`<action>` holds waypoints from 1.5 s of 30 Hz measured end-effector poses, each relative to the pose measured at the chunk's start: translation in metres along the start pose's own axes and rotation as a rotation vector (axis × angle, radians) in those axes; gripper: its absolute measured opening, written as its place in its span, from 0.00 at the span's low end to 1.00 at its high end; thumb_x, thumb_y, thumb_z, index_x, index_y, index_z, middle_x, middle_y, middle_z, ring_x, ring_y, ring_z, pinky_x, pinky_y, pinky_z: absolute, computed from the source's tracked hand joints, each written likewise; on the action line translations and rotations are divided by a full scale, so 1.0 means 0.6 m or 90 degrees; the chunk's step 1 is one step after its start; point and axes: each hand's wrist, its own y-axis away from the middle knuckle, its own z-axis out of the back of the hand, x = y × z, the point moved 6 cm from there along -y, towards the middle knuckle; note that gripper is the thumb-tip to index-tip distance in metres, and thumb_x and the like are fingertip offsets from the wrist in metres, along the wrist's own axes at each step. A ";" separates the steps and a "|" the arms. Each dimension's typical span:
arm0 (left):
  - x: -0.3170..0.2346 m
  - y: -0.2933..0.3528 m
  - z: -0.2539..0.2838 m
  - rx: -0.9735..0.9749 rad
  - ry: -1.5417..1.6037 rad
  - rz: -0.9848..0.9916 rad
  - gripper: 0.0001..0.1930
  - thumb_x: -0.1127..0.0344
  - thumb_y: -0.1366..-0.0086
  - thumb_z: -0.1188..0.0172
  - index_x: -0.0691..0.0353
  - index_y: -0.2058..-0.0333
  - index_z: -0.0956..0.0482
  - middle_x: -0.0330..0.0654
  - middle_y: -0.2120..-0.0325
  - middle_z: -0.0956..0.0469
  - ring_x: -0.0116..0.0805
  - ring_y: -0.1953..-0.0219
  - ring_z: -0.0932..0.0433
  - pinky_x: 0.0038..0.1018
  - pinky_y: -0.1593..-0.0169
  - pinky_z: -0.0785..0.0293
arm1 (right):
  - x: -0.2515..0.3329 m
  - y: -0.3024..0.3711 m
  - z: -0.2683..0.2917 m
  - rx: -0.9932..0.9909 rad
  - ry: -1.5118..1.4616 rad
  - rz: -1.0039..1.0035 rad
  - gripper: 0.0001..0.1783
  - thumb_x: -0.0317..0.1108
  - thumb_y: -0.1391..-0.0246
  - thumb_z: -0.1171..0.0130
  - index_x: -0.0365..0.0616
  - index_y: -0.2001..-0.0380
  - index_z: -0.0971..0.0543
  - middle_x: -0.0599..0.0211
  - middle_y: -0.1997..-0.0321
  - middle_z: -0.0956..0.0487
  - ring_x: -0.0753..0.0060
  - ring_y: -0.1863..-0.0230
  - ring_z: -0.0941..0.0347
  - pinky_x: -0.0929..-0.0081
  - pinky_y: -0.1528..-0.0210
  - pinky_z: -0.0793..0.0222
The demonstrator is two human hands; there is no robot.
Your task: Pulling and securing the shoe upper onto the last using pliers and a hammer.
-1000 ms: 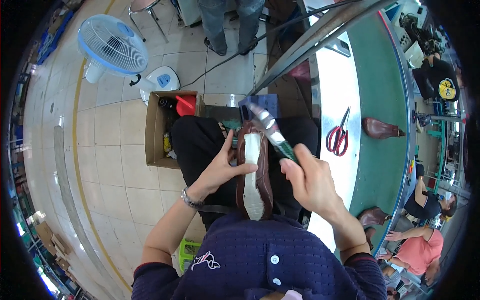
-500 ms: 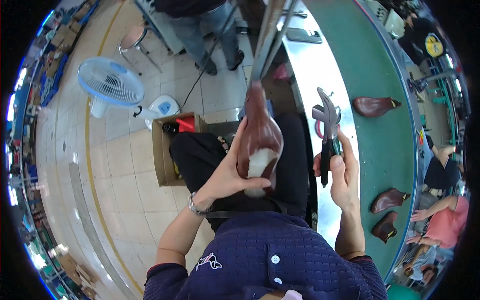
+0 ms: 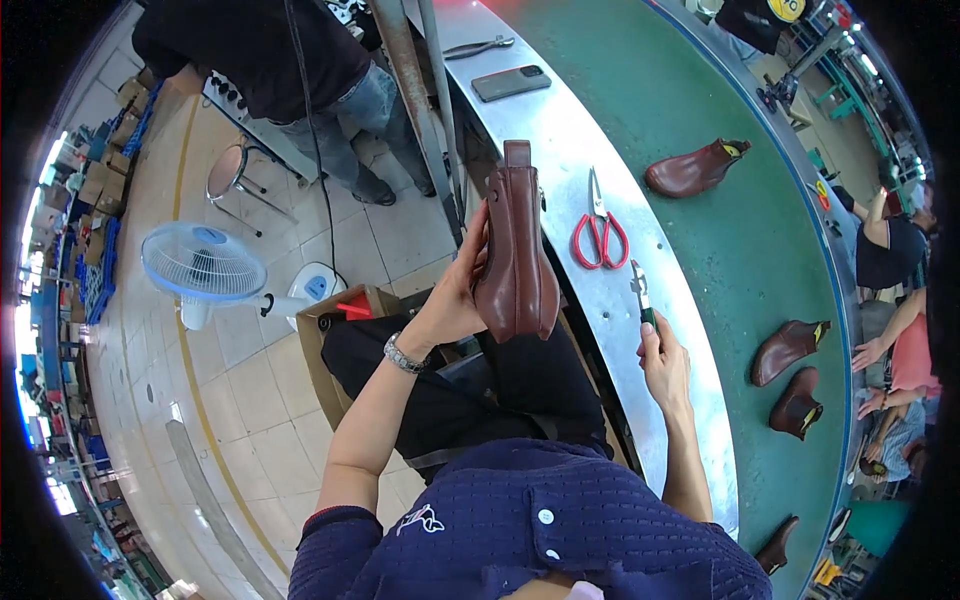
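Note:
My left hand (image 3: 456, 300), a metal watch at its wrist, grips a glossy brown leather ankle boot (image 3: 518, 250) over my lap. The boot stands roughly upright, its back seam toward me and a pull tab on top. My fingers wrap its left side; its underside is hidden. Over the metal bench, my right hand (image 3: 664, 365) is closed around the handle of a pair of pliers (image 3: 641, 290), seen nearly edge-on with the metal head pointing away. Just beyond them on the bench lie red-handled scissors (image 3: 600, 225).
On the metal bench (image 3: 560, 130) lie a dark phone (image 3: 511, 83) and another metal hand tool (image 3: 478, 47). Several brown boots rest on the green belt (image 3: 740, 260). A metal post (image 3: 405, 80) stands ahead. A fan (image 3: 204, 262), stool (image 3: 228, 172) and cardboard box (image 3: 320, 365) are left. Other people are nearby.
My left hand has turned the boot, so its back seam faces me and the white fluffy patch is out of sight. My right hand has lowered and turned the pliers. The view has shifted.

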 end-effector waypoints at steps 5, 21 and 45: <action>0.015 0.006 0.005 -0.002 -0.018 0.023 0.67 0.71 0.55 0.24 0.48 0.29 0.71 0.47 0.30 0.54 0.41 0.31 0.44 0.36 0.33 0.43 | -0.025 -0.007 -0.021 0.127 -0.402 -0.109 0.22 0.43 0.34 0.54 0.37 0.47 0.28 0.65 0.73 0.22 0.73 0.72 0.25 0.74 0.64 0.29; -0.018 0.001 0.007 -0.007 -0.207 -0.046 0.72 0.63 0.58 0.20 0.55 0.31 0.77 0.50 0.28 0.66 0.42 0.28 0.54 0.38 0.31 0.49 | 0.180 0.012 -0.006 0.351 -0.584 0.027 0.32 0.54 0.32 0.61 0.34 0.42 0.35 0.63 0.75 0.28 0.70 0.74 0.30 0.73 0.68 0.31; -0.098 0.000 -0.011 -0.024 -0.320 -0.120 0.65 0.66 0.62 0.22 0.52 0.29 0.59 0.58 0.30 0.69 0.59 0.29 0.57 0.42 0.35 0.40 | 0.285 0.006 -0.027 0.667 -0.122 0.106 0.35 0.61 0.36 0.54 0.38 0.78 0.20 0.70 0.87 0.28 0.80 0.83 0.31 0.78 0.80 0.38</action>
